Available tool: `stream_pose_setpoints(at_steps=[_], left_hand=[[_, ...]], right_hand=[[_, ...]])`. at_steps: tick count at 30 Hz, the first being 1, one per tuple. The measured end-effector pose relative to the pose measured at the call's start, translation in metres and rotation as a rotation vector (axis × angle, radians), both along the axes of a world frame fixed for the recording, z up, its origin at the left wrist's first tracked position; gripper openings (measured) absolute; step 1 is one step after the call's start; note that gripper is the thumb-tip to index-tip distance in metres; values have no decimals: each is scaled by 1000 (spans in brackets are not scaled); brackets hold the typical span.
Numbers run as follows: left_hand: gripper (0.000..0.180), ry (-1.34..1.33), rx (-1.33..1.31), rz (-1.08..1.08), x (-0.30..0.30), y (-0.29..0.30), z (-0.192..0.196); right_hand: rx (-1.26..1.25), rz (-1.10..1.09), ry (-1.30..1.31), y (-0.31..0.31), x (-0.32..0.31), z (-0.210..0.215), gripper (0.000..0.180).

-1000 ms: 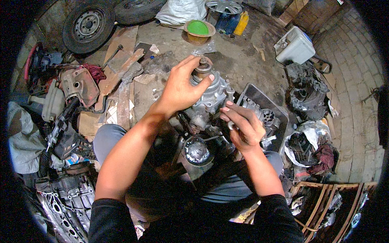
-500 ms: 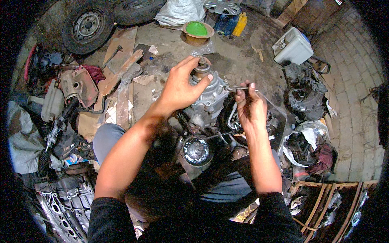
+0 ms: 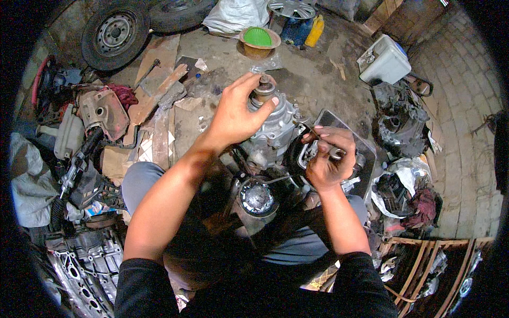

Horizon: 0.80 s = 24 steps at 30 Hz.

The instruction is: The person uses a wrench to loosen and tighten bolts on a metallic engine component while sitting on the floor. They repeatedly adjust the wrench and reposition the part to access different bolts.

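A grey cast-metal gearbox housing [image 3: 271, 131] stands upright between my knees, with a round shaft end [image 3: 264, 87] on top. Around its upper neck wraps my left hand [image 3: 233, 112], the thumb lying on the near side. My right hand [image 3: 333, 165] is closed on a wrench [image 3: 314, 131], whose far end reaches a bolt [image 3: 296, 117] on the housing's right flange. The wrench's near end shows under my curled fingers. Below the housing sits a round dark container [image 3: 256, 197] with shiny contents, and a thin rod [image 3: 282, 179] lies across its rim.
A dark flat tray [image 3: 366, 153] with metal parts lies beside my right hand. Further right are a dirty casting [image 3: 398, 114] and a white bag of parts [image 3: 403, 185]. An engine block [image 3: 87, 265] lies lower left; wood and scrap cover the left floor. A rusty bowl [image 3: 260, 49] stands ahead.
My right hand has turned over and come lower, and the wrench has swung from nearly level to slanting down toward me. My left hand stays on the housing.
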State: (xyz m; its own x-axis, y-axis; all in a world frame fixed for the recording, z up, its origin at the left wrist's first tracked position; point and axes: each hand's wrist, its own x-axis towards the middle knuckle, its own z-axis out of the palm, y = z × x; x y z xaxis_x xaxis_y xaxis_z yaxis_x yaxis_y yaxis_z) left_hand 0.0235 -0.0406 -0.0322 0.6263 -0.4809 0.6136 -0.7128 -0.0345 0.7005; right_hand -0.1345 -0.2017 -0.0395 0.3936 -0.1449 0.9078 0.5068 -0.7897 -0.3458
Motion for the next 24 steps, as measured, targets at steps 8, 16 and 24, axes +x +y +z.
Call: stream_pose_setpoints(at_steps=[8,16,24], left_hand=[[30,27,-23,-28,-1,1,3],[31,8,-9,-16,0,1,2],[31,36,0,-26,-4,0,6]], right_hand=[[-232,-26,137,12,-6,3,39],[-167,-39,202,25,-3,3,34],[1766,444,400,-36,27,-11,33]])
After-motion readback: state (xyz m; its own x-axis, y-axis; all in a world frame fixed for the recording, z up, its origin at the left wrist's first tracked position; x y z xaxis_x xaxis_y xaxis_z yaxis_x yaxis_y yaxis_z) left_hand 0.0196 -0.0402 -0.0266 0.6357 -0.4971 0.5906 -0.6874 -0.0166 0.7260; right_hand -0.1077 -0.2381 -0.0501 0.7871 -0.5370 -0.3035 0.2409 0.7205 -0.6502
